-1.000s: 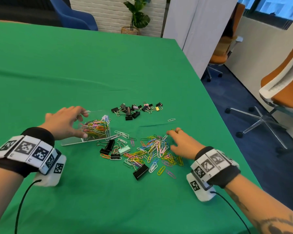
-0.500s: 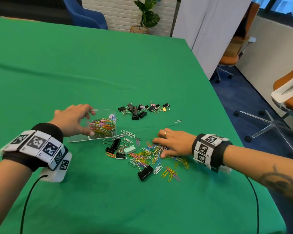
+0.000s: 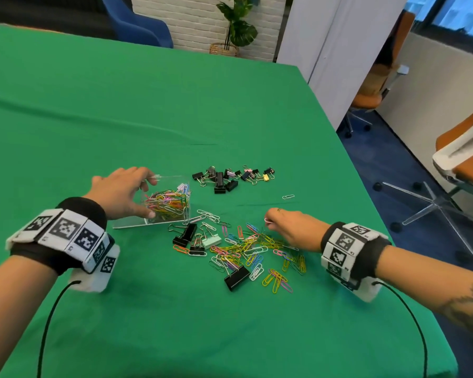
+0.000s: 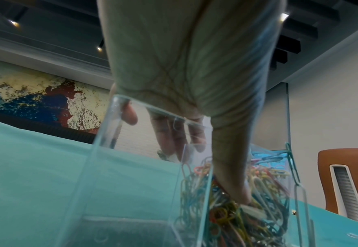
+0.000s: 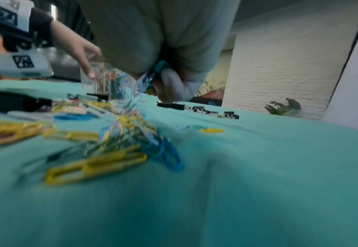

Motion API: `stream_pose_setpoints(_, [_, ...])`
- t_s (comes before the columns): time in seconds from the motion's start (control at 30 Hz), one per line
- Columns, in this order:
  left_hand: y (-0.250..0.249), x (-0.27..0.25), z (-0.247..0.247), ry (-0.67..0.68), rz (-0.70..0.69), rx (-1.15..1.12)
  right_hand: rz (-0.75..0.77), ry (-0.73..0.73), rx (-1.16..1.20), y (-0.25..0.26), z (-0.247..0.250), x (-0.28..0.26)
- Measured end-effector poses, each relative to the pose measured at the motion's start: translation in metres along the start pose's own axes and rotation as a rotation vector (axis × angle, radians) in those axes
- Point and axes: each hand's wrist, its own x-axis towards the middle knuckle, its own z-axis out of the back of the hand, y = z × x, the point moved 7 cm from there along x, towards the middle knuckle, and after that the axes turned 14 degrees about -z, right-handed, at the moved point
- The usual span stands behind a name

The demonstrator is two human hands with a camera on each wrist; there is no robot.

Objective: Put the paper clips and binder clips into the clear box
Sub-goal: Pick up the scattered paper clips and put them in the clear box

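The clear box, already well filled with coloured clips, stands on the green table just left of the loose paper clips. Half a second ago the right hand lay flat on that heap; now it has closed into a fist around a bunch of clips and lifted slightly, so another load looks ready for the box. The left hand still grips the box, fingers over the top, thumb on the near wall. The binder clips lie untouched beyond.
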Motion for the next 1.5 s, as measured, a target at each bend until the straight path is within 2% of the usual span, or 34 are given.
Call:
stream_pose_setpoints(0.13, [-0.002, 0.0, 0.001, 0.005, 0.0, 0.004, 0.048, -0.119, 0.133, 0.017, 0.036, 0.003])
stream_pose_setpoints(0.27, [-0.002, -0.001, 0.001, 0.006, 0.004, 0.007, 0.173, -0.241, 0.231, 0.08, 0.077, 0.029])
stream_pose_setpoints(0.33, [-0.002, 0.0, 0.0, 0.013, 0.009, -0.002, 0.23, -0.239, 0.187, 0.121, 0.086, 0.045])
stream_pose_setpoints(0.4, [-0.002, 0.0, 0.0, 0.021, 0.013, 0.001, 0.291, -0.228, 0.048, 0.157, 0.088, 0.057])
stream_pose_setpoints(0.47, [-0.001, 0.0, 0.0, 0.028, 0.013, 0.02, 0.34, -0.236, -0.12, 0.181, 0.088, 0.065])
stream_pose_setpoints(0.53, [0.0, 0.0, 0.0, 0.025, 0.007, 0.028, 0.354, -0.228, -0.171, 0.191, 0.089, 0.072])
stream_pose_setpoints(0.63, [0.0, 0.0, 0.0, 0.005, -0.006, 0.017, 0.324, -0.219, -0.076, 0.19, 0.095, 0.08])
stream_pose_setpoints(0.77, [0.0, 0.0, 0.0, 0.0, -0.007, 0.021, 0.299, -0.21, 0.201, 0.188, 0.105, 0.085])
stream_pose_setpoints(0.97, [-0.001, -0.001, 0.0, 0.01, -0.006, 0.028, 0.308, -0.112, 0.398, 0.18, 0.105, 0.074])
stream_pose_setpoints(1.07, [0.0, -0.001, -0.001, 0.004, -0.011, -0.005, 0.242, -0.265, 0.495, 0.143, 0.118, 0.065])
stream_pose_setpoints(1.13, [0.0, -0.001, -0.001, -0.001, -0.013, -0.019, 0.137, -0.314, 0.386, 0.12, 0.113, 0.063])
stream_pose_setpoints(1.17, [-0.001, -0.001, -0.001, -0.004, -0.013, -0.023, 0.073, -0.242, 0.282, 0.115, 0.101, 0.064])
stream_pose_setpoints(1.23, [-0.001, -0.001, 0.0, -0.008, -0.011, -0.026, -0.032, 0.053, 0.095, 0.112, 0.064, 0.062])
stream_pose_setpoints(1.27, [-0.002, -0.001, 0.0, -0.007, -0.011, -0.024, -0.065, 0.181, 0.088, 0.113, 0.048, 0.059])
stream_pose_setpoints(1.3, [-0.002, -0.001, 0.001, -0.006, -0.01, -0.02, -0.089, 0.238, 0.135, 0.116, 0.038, 0.057])
stream_pose_setpoints(1.43, [-0.002, -0.002, 0.001, -0.002, -0.004, -0.006, -0.174, 0.166, 0.474, 0.13, 0.023, 0.066])
stream_pose_setpoints(1.5, [-0.003, -0.002, 0.001, -0.007, -0.003, -0.008, -0.187, 0.093, 0.534, 0.132, 0.024, 0.067])
